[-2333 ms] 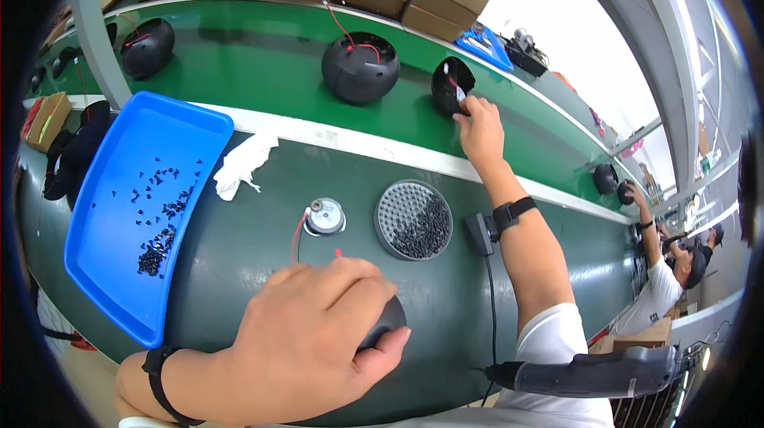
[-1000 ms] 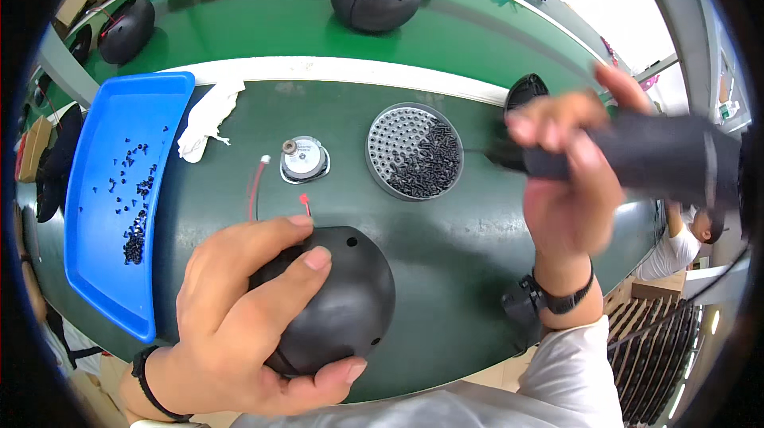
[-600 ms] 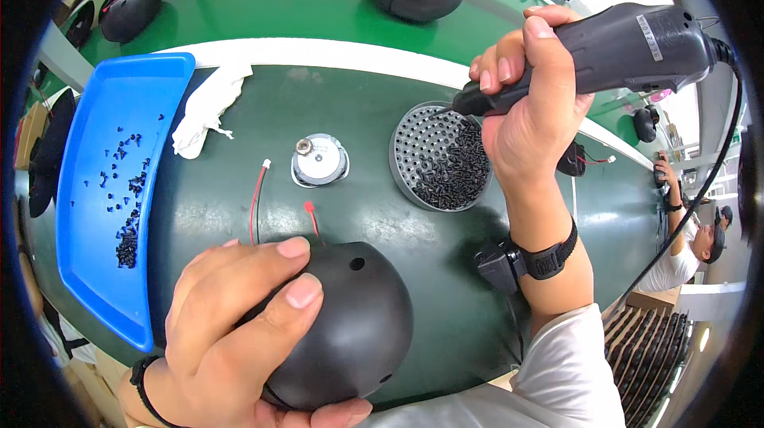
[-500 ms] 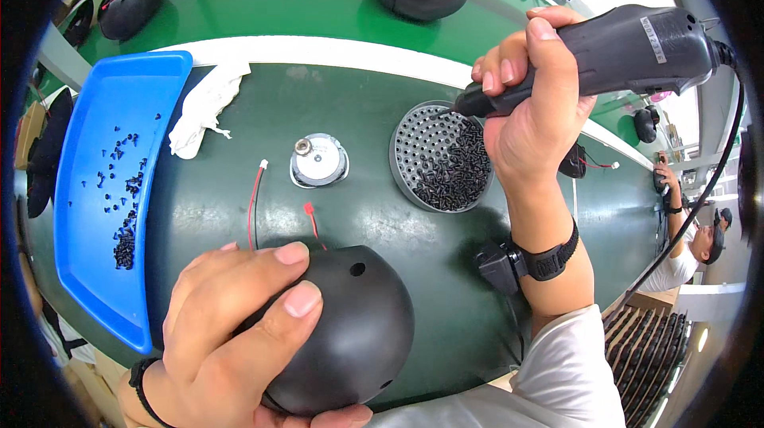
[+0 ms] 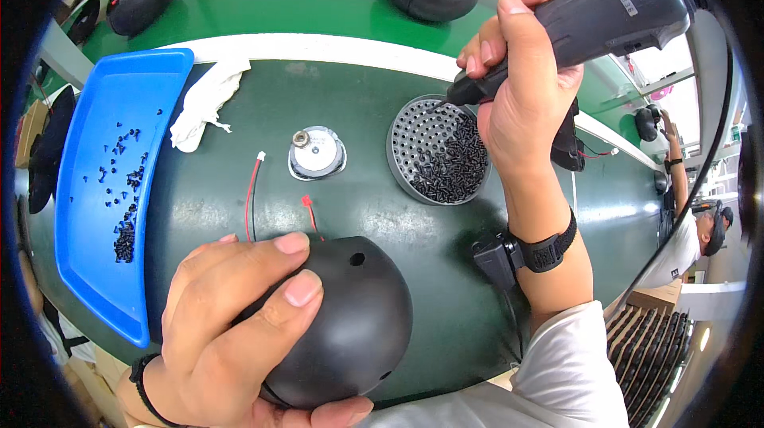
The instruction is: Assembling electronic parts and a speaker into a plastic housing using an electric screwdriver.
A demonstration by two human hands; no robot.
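Our left hand [image 5: 231,332] clamps the black dome shell [image 5: 350,324] at 6 o'clock on the green bench [image 5: 239,118]. Our right hand [image 5: 525,102], at 1 o'clock, grips the electric screwdriver [image 5: 589,22], bit over the round screw dish [image 5: 438,149]. The smooth shell could roll under driver pressure, and the loose red lead [image 5: 310,213] beside it may get pinched.

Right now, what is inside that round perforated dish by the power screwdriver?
A heap of small black screws fills the lower right of the round perforated dish. The right hand and power screwdriver cover its right rim.
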